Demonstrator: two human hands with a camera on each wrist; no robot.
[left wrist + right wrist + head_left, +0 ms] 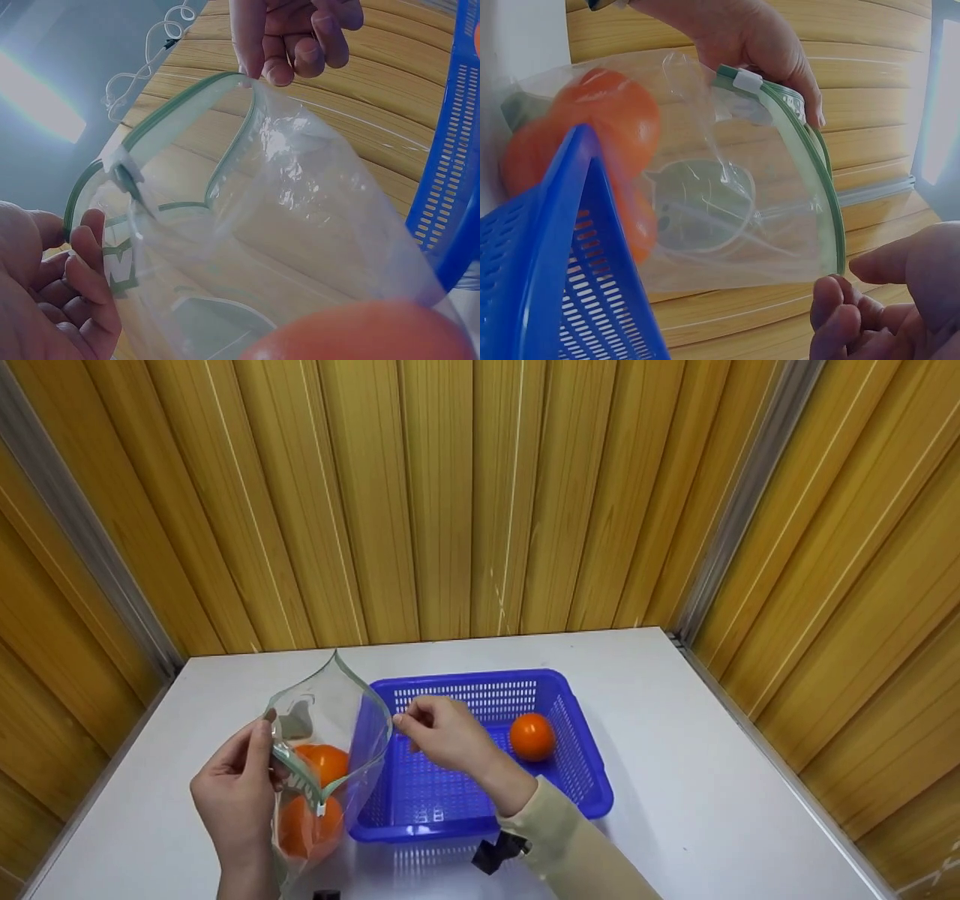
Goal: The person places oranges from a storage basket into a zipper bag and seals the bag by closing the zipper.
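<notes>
A clear slider zip bag (352, 690) with a green rim stands mouth-open left of the blue basket. Oranges (306, 825) sit in its lower part, seen through the film. My left hand (240, 787) grips the rim on the left, close to the white slider (748, 80). Across the mouth, my right hand (450, 735) has thumb and fingertips at the opposite edge, pinching the rim's corner in the left wrist view. Another orange (532, 737) lies inside the basket, beyond the right hand.
The blue perforated basket (592, 780) stands on the white table (712, 780), right beside the bag. Wood-patterned panels (480, 510) enclose the table at the back and sides. A white coiled cable (142, 75) hangs at the upper left in the left wrist view.
</notes>
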